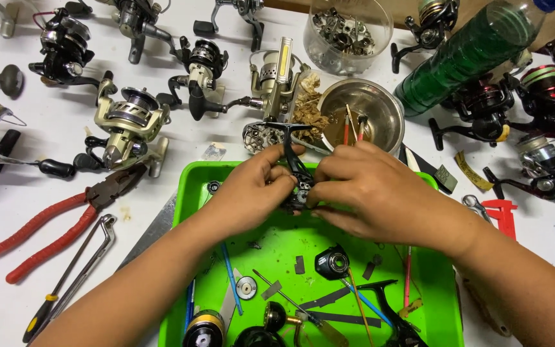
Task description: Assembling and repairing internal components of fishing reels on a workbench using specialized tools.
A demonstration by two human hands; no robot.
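1. Centrally, both hands meet over the far half of a bright green tray; left hand and right hand share one black reel body
2. Left fingers are clenched on the reel body's left side, thumb on top; right fingers pinch its right side. Both are grasping it, held just above the tray floor
3. Its thin black arm rises up and away from the hands
4. On the tray, nearer the person: a black round part, a small silver disc, grey strips, thin rods in blue, pink and orange, a gold-trimmed spool at the near edge
5. Left of the tray, on the white surface: red-handled pliers, a bent metal tool with a yellow and black grip
6. Beyond the tray: a steel bowl holding thin sticks, a clear tub of metal parts, a green bottle lying tilted
7. Several spinning reels lie around; a silver one sits just beyond the pliers, red and black ones far right
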